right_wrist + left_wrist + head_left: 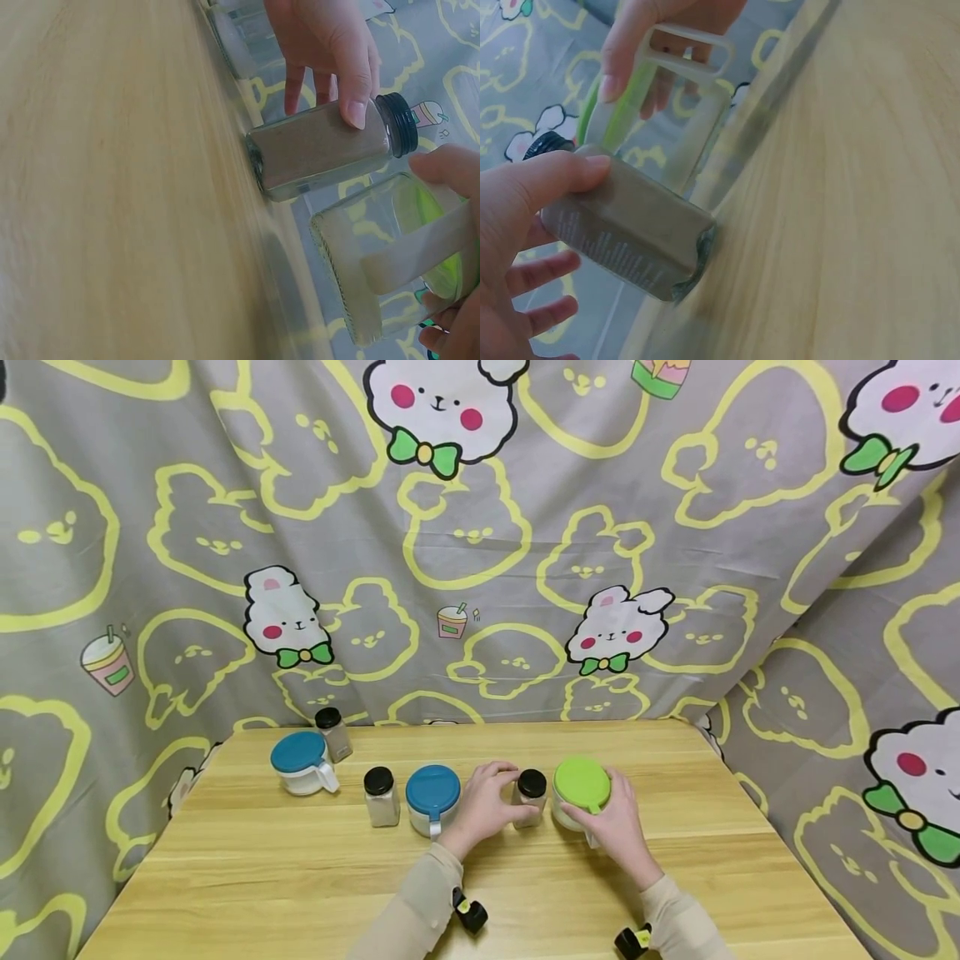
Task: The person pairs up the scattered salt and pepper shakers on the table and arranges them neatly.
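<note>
My left hand (483,806) holds a glass spice jar (529,810) with a black screw lid and grey-brown powder inside. Its thumb (570,171) lies on the near side, with the index finger partly hidden behind the jar and the other fingers spread loosely. Just right of it, my right hand (617,827) grips a clear glass seasoning pot (352,262) with a green lid (582,782) and a pale handle (420,251). The right thumb crosses its near side, while the fingers wrap the right side. Both containers stand close together, apart from each other.
Left of my left hand stand a blue-lidded pot (432,789) and a black-lidded spice jar (382,806). Another blue-lidded pot (298,752) and spice jar (336,739) stand at the back left. A patterned curtain (480,560) rises behind the wooden table (285,893).
</note>
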`<action>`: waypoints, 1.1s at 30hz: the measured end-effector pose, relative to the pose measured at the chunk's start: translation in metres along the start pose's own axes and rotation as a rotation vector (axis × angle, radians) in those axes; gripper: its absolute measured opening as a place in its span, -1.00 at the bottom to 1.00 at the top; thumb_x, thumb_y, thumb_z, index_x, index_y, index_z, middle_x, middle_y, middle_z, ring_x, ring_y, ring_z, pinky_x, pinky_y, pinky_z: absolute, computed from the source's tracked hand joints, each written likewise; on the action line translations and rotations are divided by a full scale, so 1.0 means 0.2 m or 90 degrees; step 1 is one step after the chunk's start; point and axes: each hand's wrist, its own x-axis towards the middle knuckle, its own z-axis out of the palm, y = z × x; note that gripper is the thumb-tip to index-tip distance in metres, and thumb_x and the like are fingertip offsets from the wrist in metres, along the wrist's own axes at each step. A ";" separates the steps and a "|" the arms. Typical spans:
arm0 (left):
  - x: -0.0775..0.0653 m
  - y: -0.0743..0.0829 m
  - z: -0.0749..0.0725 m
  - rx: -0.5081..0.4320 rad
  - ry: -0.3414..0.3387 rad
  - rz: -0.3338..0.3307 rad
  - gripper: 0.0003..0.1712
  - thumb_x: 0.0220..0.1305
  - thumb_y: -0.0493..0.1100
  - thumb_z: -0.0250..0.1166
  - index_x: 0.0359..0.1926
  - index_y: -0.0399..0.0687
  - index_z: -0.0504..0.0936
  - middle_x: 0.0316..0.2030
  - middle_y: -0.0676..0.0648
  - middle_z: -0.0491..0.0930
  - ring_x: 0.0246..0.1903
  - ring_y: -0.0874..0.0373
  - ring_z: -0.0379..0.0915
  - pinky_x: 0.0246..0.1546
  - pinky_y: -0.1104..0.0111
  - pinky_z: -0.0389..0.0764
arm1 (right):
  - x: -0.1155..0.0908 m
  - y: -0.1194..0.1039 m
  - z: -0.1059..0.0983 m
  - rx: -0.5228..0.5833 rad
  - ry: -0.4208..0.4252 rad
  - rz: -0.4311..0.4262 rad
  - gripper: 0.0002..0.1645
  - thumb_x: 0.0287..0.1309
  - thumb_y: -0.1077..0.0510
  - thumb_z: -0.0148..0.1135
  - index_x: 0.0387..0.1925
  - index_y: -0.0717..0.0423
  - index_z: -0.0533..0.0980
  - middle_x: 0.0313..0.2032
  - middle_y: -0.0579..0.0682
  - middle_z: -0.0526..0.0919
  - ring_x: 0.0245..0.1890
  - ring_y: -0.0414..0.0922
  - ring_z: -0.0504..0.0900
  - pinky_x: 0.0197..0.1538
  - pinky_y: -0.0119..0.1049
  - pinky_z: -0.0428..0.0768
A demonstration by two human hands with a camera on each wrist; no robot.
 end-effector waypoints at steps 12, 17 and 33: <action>0.01 0.01 -0.04 -0.075 -0.057 -0.030 -0.22 0.00 0.19 0.49 0.19 -0.12 0.57 0.20 -0.09 0.49 0.29 -0.13 0.28 0.26 -0.03 0.39 | -0.01 -0.02 0.01 -0.004 0.010 -0.008 0.12 -0.22 -0.01 0.60 0.29 0.38 0.21 0.15 0.33 0.37 0.16 0.21 0.34 0.20 0.25 0.37; 0.02 0.00 -0.04 -0.095 -0.074 -0.041 -0.24 0.02 0.16 0.48 0.20 -0.12 0.56 0.21 -0.10 0.47 0.31 -0.15 0.25 0.26 -0.03 0.39 | -0.01 -0.02 0.02 0.002 0.009 -0.009 0.11 -0.23 0.01 0.60 0.28 0.36 0.22 0.15 0.32 0.37 0.15 0.19 0.35 0.21 0.24 0.38; 0.01 0.03 -0.05 -0.013 -0.060 -0.036 -0.27 0.04 0.17 0.46 0.21 0.01 0.53 0.23 -0.10 0.47 0.30 -0.13 0.28 0.26 -0.02 0.40 | -0.02 0.00 0.05 0.001 0.000 -0.004 0.12 -0.22 -0.03 0.60 0.29 0.36 0.21 0.13 0.31 0.38 0.13 0.18 0.38 0.18 0.20 0.40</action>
